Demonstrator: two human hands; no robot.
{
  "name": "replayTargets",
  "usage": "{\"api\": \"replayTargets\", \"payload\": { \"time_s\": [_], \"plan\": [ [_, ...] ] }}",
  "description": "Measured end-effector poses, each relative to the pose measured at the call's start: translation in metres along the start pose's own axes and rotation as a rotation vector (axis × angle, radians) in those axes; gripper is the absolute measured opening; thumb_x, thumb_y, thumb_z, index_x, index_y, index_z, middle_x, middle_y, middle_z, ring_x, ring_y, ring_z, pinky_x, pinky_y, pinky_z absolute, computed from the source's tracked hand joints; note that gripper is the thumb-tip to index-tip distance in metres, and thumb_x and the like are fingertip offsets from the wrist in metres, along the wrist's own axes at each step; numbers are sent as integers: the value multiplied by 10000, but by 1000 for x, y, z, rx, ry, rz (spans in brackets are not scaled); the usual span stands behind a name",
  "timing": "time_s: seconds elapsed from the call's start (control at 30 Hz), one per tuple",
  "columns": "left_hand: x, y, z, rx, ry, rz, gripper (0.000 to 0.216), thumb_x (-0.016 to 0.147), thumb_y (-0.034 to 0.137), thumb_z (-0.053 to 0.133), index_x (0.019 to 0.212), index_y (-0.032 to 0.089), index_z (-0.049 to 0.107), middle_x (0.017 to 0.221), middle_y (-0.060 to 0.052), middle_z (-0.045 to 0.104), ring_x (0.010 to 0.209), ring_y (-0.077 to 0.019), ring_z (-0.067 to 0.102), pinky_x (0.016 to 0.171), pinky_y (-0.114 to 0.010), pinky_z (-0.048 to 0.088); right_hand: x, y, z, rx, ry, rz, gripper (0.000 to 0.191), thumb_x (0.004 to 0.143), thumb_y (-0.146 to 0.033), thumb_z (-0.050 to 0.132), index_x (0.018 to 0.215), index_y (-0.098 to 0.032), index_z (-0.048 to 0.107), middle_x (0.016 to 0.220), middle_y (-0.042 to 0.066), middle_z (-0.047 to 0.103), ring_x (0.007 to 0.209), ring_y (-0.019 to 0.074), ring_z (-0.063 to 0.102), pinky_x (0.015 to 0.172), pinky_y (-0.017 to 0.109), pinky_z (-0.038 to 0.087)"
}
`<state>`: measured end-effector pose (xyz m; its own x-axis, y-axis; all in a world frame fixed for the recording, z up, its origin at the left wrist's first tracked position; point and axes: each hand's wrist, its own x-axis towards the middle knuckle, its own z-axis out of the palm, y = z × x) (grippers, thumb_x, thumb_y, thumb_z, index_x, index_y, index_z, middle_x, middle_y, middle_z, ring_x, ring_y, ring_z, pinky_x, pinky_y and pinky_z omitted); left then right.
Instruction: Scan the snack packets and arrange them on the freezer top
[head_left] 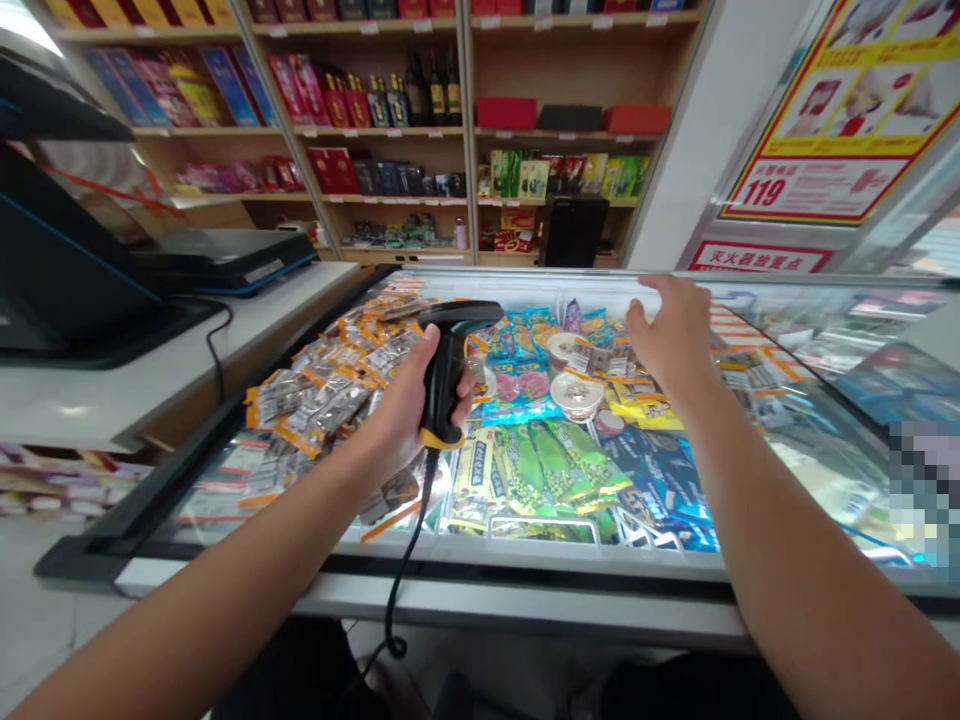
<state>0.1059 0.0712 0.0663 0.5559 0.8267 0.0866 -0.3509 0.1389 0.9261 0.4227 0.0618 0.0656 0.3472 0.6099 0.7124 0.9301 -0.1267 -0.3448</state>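
My left hand is wrapped round the black and yellow handle of a barcode scanner, its head pointing right and its cord hanging down. Over the right part of a chest freezer, my right hand is open, thumb and fingers apart with nothing visible between them. Close to it are small clear packets with orange edges and barcodes. A large pile of similar packets spreads beside my left hand on the glass lid. Between the hands, ice cream packs and round tubs show in the freezer.
The freezer's frame runs across the front. At left, a counter carries a scale and a dark checkout machine. Shelves of boxes and bottles stand behind. A wall poster hangs at right.
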Motion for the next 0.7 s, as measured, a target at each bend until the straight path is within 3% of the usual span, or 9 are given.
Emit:
{"api": "replayTargets", "payload": {
  "time_s": [0.07,0.17,0.27,0.4,0.5,0.6,0.7],
  "plan": [
    [0,3,2,-52,61,44,536,886,719,539,919,184,557,584,44,511,381,-71,456,370,-193,336,-20,-39,15,219,-166,-208,328,955,-231,493,1220,-177,679,1215,141,704,1172,308,615,1068,525,443],
    [1,8,0,-125,146,86,524,917,708,503,905,187,553,593,47,494,391,-67,460,372,-188,334,-57,-91,36,360,-504,-444,328,1014,-297,471,1264,-209,665,1241,120,704,1193,291,620,1048,488,474],
    [3,12,-6,-179,174,83,515,941,695,471,882,189,544,605,46,488,403,-68,473,378,-187,347,-82,-119,46,342,-618,-570,323,1029,-286,462,1282,-211,648,1249,116,696,1175,292,622,1004,466,491],
    [4,14,-9,-212,179,81,516,948,694,456,873,192,542,605,44,498,397,-70,471,386,-196,372,-83,-119,53,236,-591,-456,218,1011,-344,524,1029,-221,703,1040,102,724,1047,304,647,926,472,497],
    [3,15,-6,-205,204,53,529,934,711,472,875,190,544,588,45,500,385,-68,467,376,-191,355,-80,-111,61,209,-572,-288,282,965,-480,597,910,-216,679,953,104,706,1023,325,644,897,489,493],
    [3,14,-3,-196,192,49,521,942,701,465,875,190,540,578,45,499,387,-69,476,379,-187,354,-84,-109,70,225,-533,-165,385,886,-552,675,1047,-202,659,1024,122,696,1110,381,608,911,537,478],
    [3,12,-4,-188,157,52,510,950,686,463,880,187,540,578,41,506,395,-72,486,381,-188,359,-86,-109,74,362,-588,-17,679,777,-512,792,1328,-193,556,1088,133,690,1097,388,620,894,545,499]
  ]
}}
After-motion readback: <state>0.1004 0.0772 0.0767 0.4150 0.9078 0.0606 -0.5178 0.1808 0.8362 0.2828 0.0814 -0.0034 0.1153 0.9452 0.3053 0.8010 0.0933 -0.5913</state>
